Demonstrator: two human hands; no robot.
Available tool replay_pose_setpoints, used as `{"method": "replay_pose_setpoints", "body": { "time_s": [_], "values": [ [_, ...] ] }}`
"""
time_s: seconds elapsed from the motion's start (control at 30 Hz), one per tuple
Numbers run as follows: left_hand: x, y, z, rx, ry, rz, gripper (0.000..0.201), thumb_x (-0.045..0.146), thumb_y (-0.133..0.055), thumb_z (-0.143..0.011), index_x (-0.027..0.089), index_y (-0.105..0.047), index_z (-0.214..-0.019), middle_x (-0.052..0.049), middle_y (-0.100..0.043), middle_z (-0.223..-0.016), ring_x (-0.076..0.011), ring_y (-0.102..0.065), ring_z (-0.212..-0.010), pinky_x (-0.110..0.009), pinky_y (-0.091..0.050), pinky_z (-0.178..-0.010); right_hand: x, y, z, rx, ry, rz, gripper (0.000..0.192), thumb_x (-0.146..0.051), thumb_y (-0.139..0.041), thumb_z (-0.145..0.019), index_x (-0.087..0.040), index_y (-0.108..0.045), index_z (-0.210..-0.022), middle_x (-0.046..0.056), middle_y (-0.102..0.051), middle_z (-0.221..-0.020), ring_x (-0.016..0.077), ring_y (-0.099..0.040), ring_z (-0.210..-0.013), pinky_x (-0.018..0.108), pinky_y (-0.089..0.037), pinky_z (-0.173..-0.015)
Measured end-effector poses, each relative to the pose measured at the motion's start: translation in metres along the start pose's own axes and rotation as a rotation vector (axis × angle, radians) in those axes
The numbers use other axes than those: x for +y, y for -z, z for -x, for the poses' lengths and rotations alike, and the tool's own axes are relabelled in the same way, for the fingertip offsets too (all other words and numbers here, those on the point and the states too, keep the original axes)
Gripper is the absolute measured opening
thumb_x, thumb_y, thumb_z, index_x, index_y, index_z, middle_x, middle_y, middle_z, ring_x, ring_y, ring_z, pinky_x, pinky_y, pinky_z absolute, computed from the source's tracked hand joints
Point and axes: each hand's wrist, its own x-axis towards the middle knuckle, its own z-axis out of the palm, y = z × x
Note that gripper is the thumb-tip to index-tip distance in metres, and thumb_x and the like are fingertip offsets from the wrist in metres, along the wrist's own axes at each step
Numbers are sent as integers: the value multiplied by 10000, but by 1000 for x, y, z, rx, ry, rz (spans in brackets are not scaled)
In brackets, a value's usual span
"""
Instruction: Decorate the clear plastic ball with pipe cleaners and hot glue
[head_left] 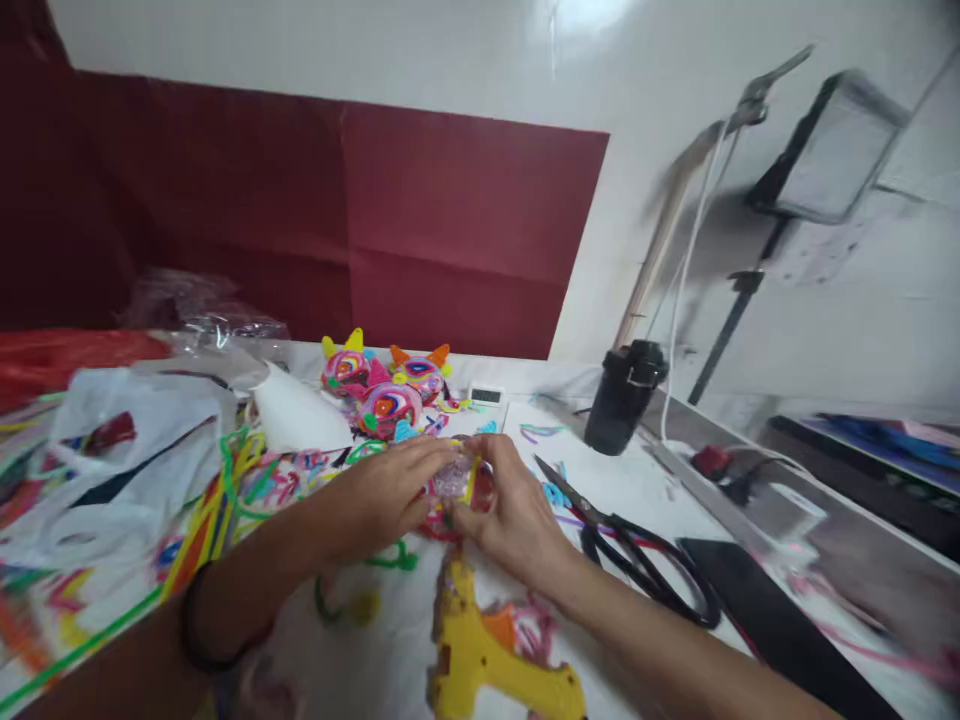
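Observation:
Both hands meet over the middle of the table around a small pink and yellow pipe-cleaner piece (454, 480). My left hand (390, 490) grips it from the left with fingers curled over it. My right hand (510, 510) pinches it from the right. A yellow glue gun (480, 655) lies on the table just below the hands. Three finished coiled pipe-cleaner figures (386, 390) with small horns stand behind the hands. Black scissors (630, 545) lie to the right of my right hand.
Loose coloured pipe cleaners (225, 490) and white plastic bags (120, 450) crowd the left side. A black cup (624, 395) stands at the back right near a small digital timer (486, 395). A phone on a stand (832, 150) rises at the right. A dark red sheet covers the back wall.

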Motion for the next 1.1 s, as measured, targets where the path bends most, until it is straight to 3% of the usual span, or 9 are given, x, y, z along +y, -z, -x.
{"method": "replay_pose_setpoints", "body": {
  "time_s": [0.23, 0.43, 0.57, 0.73, 0.87, 1.1],
  "values": [
    [-3, -4, -2, 58, -11, -15, 474, 144, -428, -908, 150, -503, -1377, -106, -579, -1419, -222, -509, -1340, -400, -422, -1134, -3, -1, -1, 6, -41, 6, 518, -173, -692, -692, -174, -484, -1166, 102, -593, -1143, 283, -592, -1052, 442, -493, -901],
    [-7, -5, 1, 42, 7, -38, 457, 171, -420, -949, 205, -506, -1397, -69, -568, -1442, -216, -499, -1351, -402, -417, -1135, -5, -6, -2, 23, -56, 11, 568, -180, -721, -696, -170, -477, -1209, 117, -582, -1192, 299, -575, -1109, 469, -484, -947],
    [-1, -4, 0, 82, 69, -119, 416, 196, -418, -961, 214, -558, -1353, -78, -604, -1398, -245, -530, -1318, -437, -457, -1090, -7, -9, -2, 35, -47, -4, 586, -172, -705, -703, -137, -477, -1241, 142, -575, -1190, 312, -572, -1100, 484, -487, -946],
    [10, 2, -7, 69, -18, -179, 391, 179, -388, -972, 185, -589, -1307, -80, -656, -1317, -216, -567, -1265, -382, -457, -1096, -11, -10, -1, 46, -30, 4, 566, -152, -651, -715, -116, -484, -1254, 152, -576, -1175, 325, -565, -1099, 488, -485, -955],
    [17, 6, -9, 24, 56, -195, 381, 219, -389, -995, 201, -557, -1336, -78, -636, -1336, -210, -587, -1233, -346, -504, -1035, -11, -10, -1, 29, -36, 13, 572, -134, -637, -706, -116, -488, -1258, 158, -568, -1184, 327, -569, -1100, 483, -488, -954],
    [23, 3, -10, -57, 202, -207, 356, 200, -469, -959, 212, -578, -1298, -116, -608, -1319, -275, -601, -1166, -433, -530, -972, -12, -6, -1, -71, -22, -33, 790, -118, -735, -668, -126, -417, -1391, 172, -507, -1306, 328, -518, -1200, 464, -450, -1016]
  ]
}}
